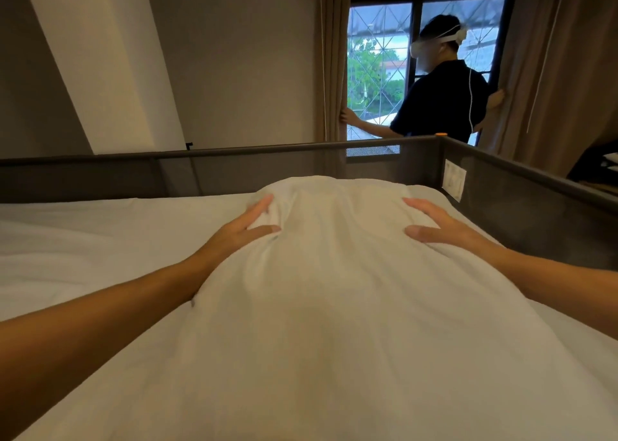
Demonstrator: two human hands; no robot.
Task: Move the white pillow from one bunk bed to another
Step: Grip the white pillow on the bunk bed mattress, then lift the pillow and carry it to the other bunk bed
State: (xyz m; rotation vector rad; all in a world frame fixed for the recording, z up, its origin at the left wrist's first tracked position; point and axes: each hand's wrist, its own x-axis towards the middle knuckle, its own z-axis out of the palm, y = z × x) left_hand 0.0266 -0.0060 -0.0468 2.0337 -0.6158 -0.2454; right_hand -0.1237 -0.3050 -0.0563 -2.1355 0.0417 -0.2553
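Left hand [249, 227] is gripping the white pillow [321, 290] at its left side, fingers spread and digging into the fabric. Right hand [431, 224] is pressing the opposite side, fingers spread. Pillow is lying on the bunk mattress [83, 239], near the grey guard rail [234, 154]. Rail label [454, 180] is unreadable.
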